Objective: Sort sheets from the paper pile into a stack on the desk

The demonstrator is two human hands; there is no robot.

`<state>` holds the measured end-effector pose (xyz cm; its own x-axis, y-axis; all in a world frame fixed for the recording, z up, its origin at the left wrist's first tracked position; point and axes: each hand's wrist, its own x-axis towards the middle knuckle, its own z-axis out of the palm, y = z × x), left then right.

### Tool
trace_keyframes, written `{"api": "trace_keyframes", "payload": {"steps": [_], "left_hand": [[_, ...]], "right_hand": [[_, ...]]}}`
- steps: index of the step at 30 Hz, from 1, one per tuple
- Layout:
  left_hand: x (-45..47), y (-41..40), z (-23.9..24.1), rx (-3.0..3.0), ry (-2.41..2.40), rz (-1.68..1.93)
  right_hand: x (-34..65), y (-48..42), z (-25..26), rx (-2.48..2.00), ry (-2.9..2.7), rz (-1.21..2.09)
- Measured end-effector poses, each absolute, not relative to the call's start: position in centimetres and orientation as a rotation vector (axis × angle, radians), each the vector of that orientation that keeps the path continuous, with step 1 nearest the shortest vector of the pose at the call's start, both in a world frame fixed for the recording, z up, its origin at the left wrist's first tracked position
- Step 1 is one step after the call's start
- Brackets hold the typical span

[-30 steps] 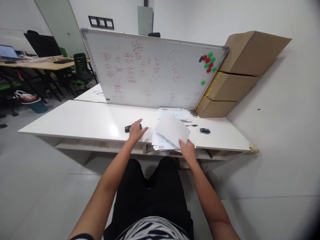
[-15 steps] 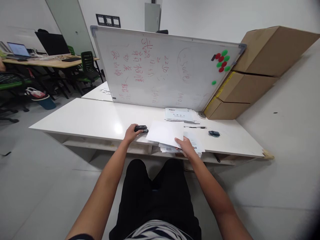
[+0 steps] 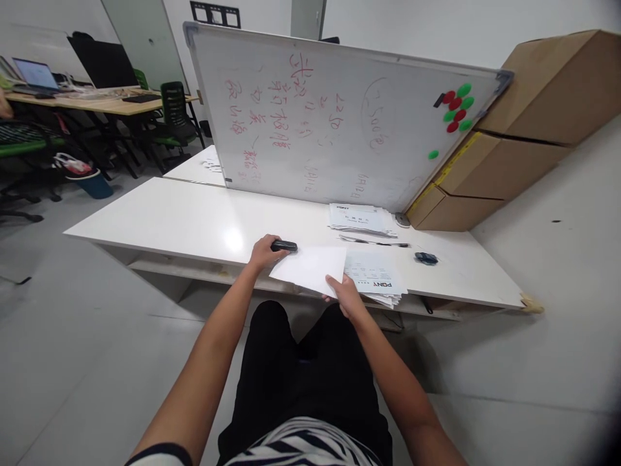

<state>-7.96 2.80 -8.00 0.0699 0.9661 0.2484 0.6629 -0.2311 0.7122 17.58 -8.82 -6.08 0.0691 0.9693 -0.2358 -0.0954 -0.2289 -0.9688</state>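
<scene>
My left hand (image 3: 262, 252) is closed around a small black stapler (image 3: 284, 246) on the white table (image 3: 184, 217). My right hand (image 3: 343, 294) pinches the near edge of a blank white sheet of paper (image 3: 310, 267), held flat just over the table's front edge, its left corner close to the stapler. Beside my right hand lies a stack of printed papers (image 3: 378, 279) at the table's front edge.
A second paper stack (image 3: 361, 218) lies by the whiteboard (image 3: 334, 116) leaning at the table's back. A pen (image 3: 373, 241) and a small dark object (image 3: 425, 258) lie on the right. Cardboard boxes (image 3: 514, 136) are stacked at the right; desks and chairs (image 3: 169, 116) stand far left.
My left hand reached the black stapler and closed on it. My right hand carried the blank sheet left off the stack and lowered it toward the stapler.
</scene>
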Motion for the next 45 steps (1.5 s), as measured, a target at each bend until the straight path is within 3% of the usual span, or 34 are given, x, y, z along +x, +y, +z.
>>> {"api": "trace_keyframes", "payload": {"steps": [10,16,22,28,33,39,45], "left_hand": [[-9.7,3.5,-4.2,1.961,1.366,0.569],[-6.3,5.2,-2.9,1.785,1.845,0.328],[-2.2,5.8,-4.6,1.864,2.196,0.247],[-2.2,5.7,-6.0,2.082,2.160,0.183],[-1.8,5.2,-6.6,2.177,2.198,0.333],[-1.6,5.2,-6.2,2.105,2.206,0.375],[-2.8,5.6,-4.7,1.791,2.129,0.570]], "right_hand": [[12.5,-16.0,-8.9,-1.232,-0.890,1.439],[11.2,-16.8,-9.4,-1.159,-0.784,1.507],[11.8,-16.6,-9.5,-1.315,-0.896,1.629],[13.2,-15.6,-9.7,-1.316,-0.963,1.675],[13.0,-15.4,-10.0,-1.343,-1.092,1.796],[11.7,-15.1,-9.3,-1.601,-1.370,1.643],[9.2,-15.9,-6.3,-1.752,-1.782,1.134]]}}
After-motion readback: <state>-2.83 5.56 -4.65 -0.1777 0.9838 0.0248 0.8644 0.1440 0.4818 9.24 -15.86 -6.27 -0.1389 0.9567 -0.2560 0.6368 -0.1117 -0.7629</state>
